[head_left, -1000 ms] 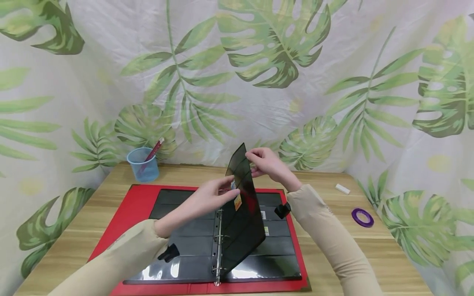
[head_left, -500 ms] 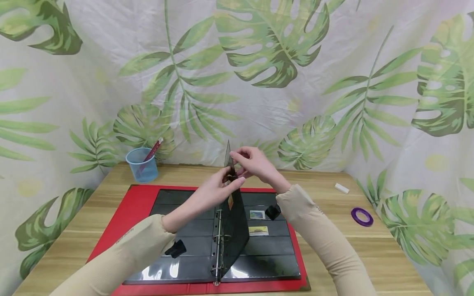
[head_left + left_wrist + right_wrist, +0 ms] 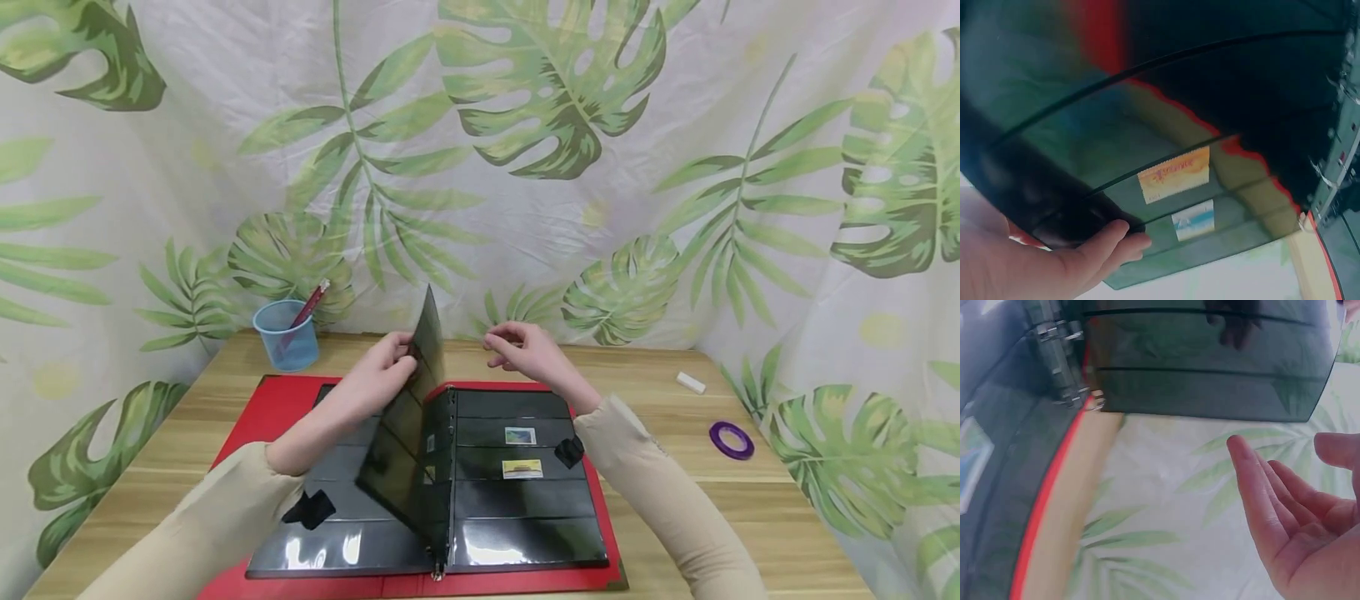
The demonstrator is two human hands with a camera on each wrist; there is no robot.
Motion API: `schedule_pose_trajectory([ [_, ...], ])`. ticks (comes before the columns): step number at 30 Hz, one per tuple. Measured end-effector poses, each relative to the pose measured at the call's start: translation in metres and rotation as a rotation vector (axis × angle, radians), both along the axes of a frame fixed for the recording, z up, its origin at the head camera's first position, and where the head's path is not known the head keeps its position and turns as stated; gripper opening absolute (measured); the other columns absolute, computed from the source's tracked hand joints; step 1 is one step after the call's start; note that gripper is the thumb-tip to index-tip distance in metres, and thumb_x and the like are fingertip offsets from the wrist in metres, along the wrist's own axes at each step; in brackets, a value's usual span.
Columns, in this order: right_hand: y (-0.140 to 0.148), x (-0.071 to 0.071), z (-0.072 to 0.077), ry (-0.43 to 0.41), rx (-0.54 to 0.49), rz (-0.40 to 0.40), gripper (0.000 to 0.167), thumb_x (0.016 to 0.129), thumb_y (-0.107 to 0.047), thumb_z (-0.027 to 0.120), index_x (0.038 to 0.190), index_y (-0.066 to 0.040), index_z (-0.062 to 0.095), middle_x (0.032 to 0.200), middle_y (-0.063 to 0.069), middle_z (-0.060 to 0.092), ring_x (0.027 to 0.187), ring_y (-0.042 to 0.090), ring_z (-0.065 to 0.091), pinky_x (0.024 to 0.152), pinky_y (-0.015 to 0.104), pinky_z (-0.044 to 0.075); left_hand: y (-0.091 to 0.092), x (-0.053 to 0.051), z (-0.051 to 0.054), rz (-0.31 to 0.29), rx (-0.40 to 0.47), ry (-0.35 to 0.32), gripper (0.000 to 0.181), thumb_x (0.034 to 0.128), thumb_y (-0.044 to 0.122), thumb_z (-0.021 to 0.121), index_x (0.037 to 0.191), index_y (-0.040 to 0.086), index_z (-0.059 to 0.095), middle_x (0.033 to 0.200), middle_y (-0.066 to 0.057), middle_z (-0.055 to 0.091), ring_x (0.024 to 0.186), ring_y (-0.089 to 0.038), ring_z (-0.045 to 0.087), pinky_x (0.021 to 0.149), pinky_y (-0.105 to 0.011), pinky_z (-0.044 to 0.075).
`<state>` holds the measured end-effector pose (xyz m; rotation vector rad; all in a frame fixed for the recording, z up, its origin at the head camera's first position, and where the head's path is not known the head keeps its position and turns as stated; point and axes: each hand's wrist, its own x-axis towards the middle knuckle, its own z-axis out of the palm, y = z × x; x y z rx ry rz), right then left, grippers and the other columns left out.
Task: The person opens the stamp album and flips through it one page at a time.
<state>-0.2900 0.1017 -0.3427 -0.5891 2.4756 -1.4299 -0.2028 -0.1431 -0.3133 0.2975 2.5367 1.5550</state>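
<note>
A red ring-binder stamp album lies spread out on the wooden table. My left hand pinches the outer edge of a dark see-through stamp page, which stands up, leaning left of the rings. In the left wrist view an orange stamp and a blue-and-white stamp show in the page's strips. My right hand hovers above the album's far edge, fingers loosely bent, apart from the page and holding nothing. Below it, the right-hand page carries a bluish stamp and a yellow stamp.
A blue pencil cup with dark red pencils stands at the back left. On the right lie a white eraser-like block and a roll of purple tape. Leaf-patterned cloth hangs behind the table.
The page has swung from right to left over the rings in my left hand. My right hand has let go of it. Both stamps on the right-hand page are now uncovered.
</note>
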Motion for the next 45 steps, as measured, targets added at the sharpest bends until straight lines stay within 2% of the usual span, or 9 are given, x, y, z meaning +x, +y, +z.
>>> schedule_pose_trajectory([
  [6,0.021,0.003,-0.032,0.110,0.134,-0.004,0.037,0.101,-0.027,0.057,0.131,-0.005,0.062,0.123,0.015,0.069,0.110,0.032,0.069,0.092,0.042,0.057,-0.035,0.006,-0.004,-0.029,-0.003,-0.012,0.055,0.1005,0.006,0.030,0.149,-0.016,0.016,0.154,-0.039,0.024,0.146,-0.051,0.023,0.116,-0.064,0.026],
  [10,0.040,0.004,-0.057,0.169,0.202,0.056,0.042,0.100,-0.023,0.059,0.136,-0.002,0.058,0.136,0.018,0.062,0.122,0.033,0.064,0.101,0.045,0.053,-0.058,0.007,-0.014,-0.048,0.036,-0.048,0.055,0.1010,0.005,0.026,0.150,-0.017,0.011,0.152,-0.040,0.027,0.141,-0.049,0.033,0.111,-0.055,0.038],
  [15,0.066,0.006,-0.087,0.222,0.286,0.111,0.053,0.098,-0.028,0.063,0.141,0.000,0.052,0.142,0.022,0.056,0.131,0.038,0.055,0.107,0.054,0.045,-0.086,0.011,-0.032,-0.050,0.063,-0.071,0.054,0.1019,0.004,0.025,0.147,-0.020,0.010,0.141,-0.042,0.041,0.106,-0.017,0.064,0.082,-0.025,0.054],
  [19,0.086,0.002,-0.110,0.278,0.342,0.133,0.062,0.094,-0.031,0.067,0.142,0.002,0.049,0.145,0.023,0.053,0.134,0.041,0.050,0.109,0.057,0.041,-0.104,0.015,-0.047,-0.045,0.142,-0.129,0.054,0.1019,0.004,0.027,0.146,-0.021,0.010,0.137,-0.042,0.043,0.093,-0.001,0.065,0.079,-0.026,0.057],
  [26,0.109,-0.006,-0.135,0.221,0.429,0.147,0.084,0.085,-0.034,0.078,0.150,0.003,0.038,0.157,0.022,0.037,0.145,0.040,0.036,0.117,0.057,0.032,-0.124,0.015,-0.068,-0.064,0.267,-0.168,0.052,0.0993,-0.002,0.029,0.144,-0.023,0.013,0.110,-0.001,0.067,0.088,-0.007,0.070,0.076,-0.031,0.059],
  [29,0.114,-0.008,-0.140,0.214,0.469,0.145,0.090,0.083,-0.039,0.079,0.151,0.002,0.037,0.159,0.021,0.034,0.147,0.040,0.034,0.117,0.058,0.031,-0.130,0.016,-0.079,-0.049,0.278,-0.179,0.052,0.0987,-0.003,0.029,0.142,-0.025,0.013,0.109,0.004,0.068,0.088,-0.006,0.071,0.077,-0.029,0.059],
  [38,0.120,-0.011,-0.146,0.188,0.498,0.129,0.094,0.082,-0.042,0.079,0.152,0.001,0.034,0.162,0.021,0.029,0.149,0.042,0.029,0.118,0.058,0.029,-0.143,0.013,-0.109,0.098,0.089,-0.164,0.058,0.0948,-0.005,0.036,0.143,-0.026,0.012,0.131,-0.039,0.052,0.088,-0.005,0.068,0.073,-0.024,0.056],
  [42,0.120,-0.011,-0.146,0.186,0.502,0.130,0.095,0.082,-0.042,0.079,0.152,0.001,0.034,0.162,0.021,0.029,0.149,0.042,0.030,0.118,0.059,0.029,-0.144,0.012,-0.122,0.167,-0.053,-0.125,0.062,0.0944,-0.001,0.047,0.142,-0.026,0.017,0.139,-0.046,0.040,0.113,-0.037,0.062,0.077,-0.021,0.053],
  [45,0.121,-0.012,-0.147,0.186,0.504,0.132,0.095,0.082,-0.043,0.079,0.152,0.001,0.034,0.162,0.021,0.029,0.149,0.041,0.030,0.118,0.059,0.029,-0.143,0.014,-0.132,0.206,-0.153,-0.099,0.066,0.0949,0.006,0.056,0.143,-0.023,0.021,0.140,-0.045,0.039,0.129,-0.055,0.044,0.092,-0.035,0.054],
])
